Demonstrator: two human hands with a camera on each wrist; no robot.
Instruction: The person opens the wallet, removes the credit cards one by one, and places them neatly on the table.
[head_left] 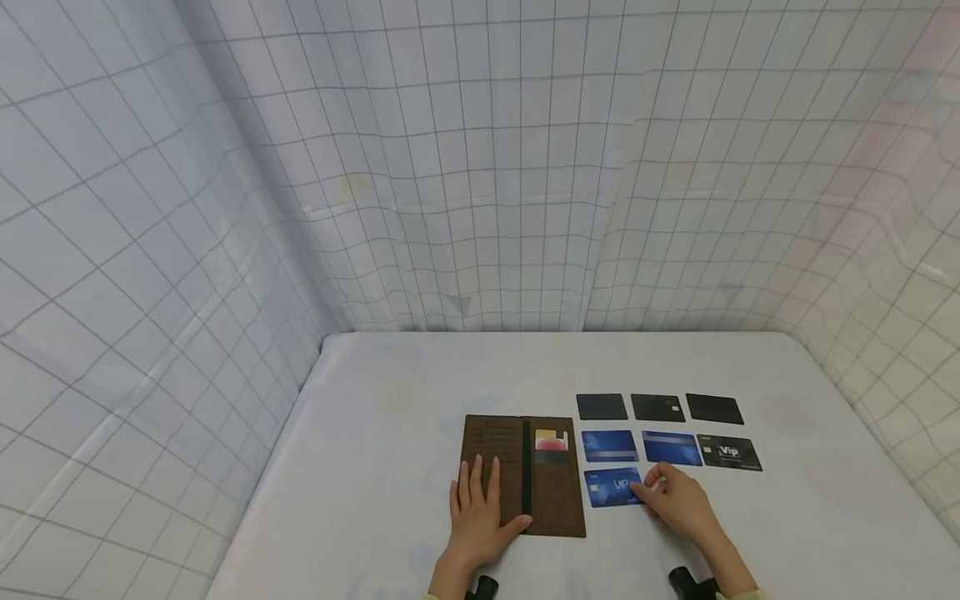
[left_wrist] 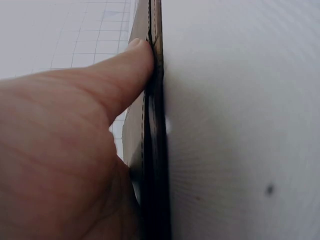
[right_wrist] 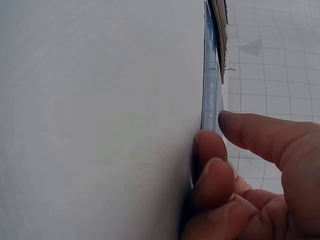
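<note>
A brown bifold wallet (head_left: 557,504) lies open on the table with a dark band along its fold. My left hand (head_left: 478,521) rests spread on its left half, covering some of the card slots. In the left wrist view, the thumb (left_wrist: 132,62) presses on the wallet's near edge (left_wrist: 152,115). Right of the wallet lies a blue VIP card (head_left: 609,489). My right hand (head_left: 678,500) pinches this card's right edge, its thumb over the printed face. In the right wrist view, curled fingers (right_wrist: 212,182) sit at the blue card's edge (right_wrist: 211,95).
Behind the VIP card lie two blue striped cards (head_left: 609,447) (head_left: 670,448) and a black Vip card (head_left: 729,452). Several black cards (head_left: 602,407) form the far row. A colourful card (head_left: 551,441) sits in the wallet's right pocket. Gridded white curtains (head_left: 480,250) surround the table.
</note>
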